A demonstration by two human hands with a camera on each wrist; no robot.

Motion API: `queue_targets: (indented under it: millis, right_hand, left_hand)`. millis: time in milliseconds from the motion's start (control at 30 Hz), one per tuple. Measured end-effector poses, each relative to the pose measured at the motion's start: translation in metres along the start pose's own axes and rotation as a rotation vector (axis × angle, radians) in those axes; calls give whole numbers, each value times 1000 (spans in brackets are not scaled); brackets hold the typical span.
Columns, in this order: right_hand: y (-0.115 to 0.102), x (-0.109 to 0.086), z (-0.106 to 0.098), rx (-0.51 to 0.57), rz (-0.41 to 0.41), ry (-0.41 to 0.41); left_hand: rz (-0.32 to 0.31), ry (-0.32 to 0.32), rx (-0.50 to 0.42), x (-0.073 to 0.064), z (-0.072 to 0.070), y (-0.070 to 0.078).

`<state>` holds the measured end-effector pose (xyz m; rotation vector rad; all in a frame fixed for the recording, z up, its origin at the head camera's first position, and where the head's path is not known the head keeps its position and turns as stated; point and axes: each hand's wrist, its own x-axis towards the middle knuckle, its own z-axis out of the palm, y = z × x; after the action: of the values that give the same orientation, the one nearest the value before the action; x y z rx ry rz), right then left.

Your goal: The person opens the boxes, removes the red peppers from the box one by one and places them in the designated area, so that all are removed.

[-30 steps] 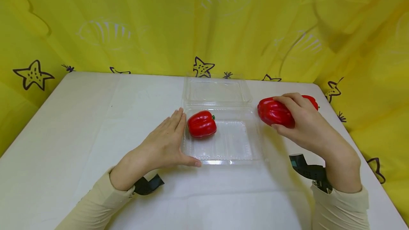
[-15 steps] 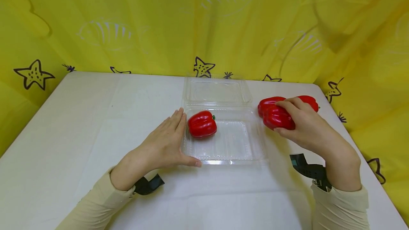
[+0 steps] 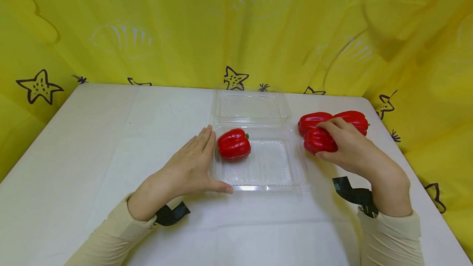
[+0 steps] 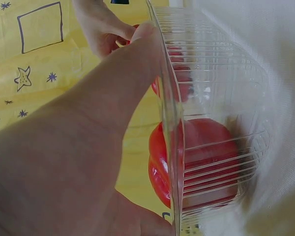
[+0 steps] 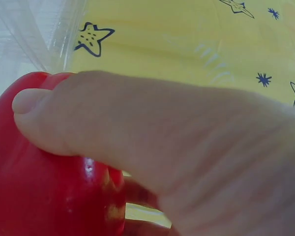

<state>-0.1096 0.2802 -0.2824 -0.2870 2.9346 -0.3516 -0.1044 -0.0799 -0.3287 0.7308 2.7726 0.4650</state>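
Note:
A clear plastic clamshell container (image 3: 266, 163) lies opened on the table, its lid (image 3: 251, 106) folded back. One red bell pepper (image 3: 234, 144) sits in its left part, green stem to the right; the left wrist view shows this pepper (image 4: 211, 162) through the ribbed wall. My left hand (image 3: 192, 163) rests against the container's left side, fingers straight along the edge and thumb at the front left corner. To the right of the container, my right hand (image 3: 347, 143) grips another red bell pepper (image 3: 318, 140) between thumb and fingers. In the right wrist view the thumb presses on that pepper (image 5: 44, 187).
Two more red bell peppers, one on the left (image 3: 310, 120) and one on the right (image 3: 352, 119), lie just behind the right hand. A white cloth covers the table (image 3: 92, 143). A yellow patterned curtain (image 3: 184, 32) hangs behind and at both sides.
The right hand has drawn its pepper toward the front, away from the two peppers behind, which now show more fully. The left hand and container have stayed in place.

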Motion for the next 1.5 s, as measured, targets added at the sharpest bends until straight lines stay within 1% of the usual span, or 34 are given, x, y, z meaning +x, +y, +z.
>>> queue_targets:
  millis: [967,1233,1500]
  right_hand:
    - [-3,9,10,-6,44,-122]
    - [-1,11,13,-9,50,-154]
    - [1,11,13,3,58,-176]
  left_hand:
    - [3,7,10,0,0,0]
    - [12,14,13,0,0,0]
    - [7,12,13,0,0,0]
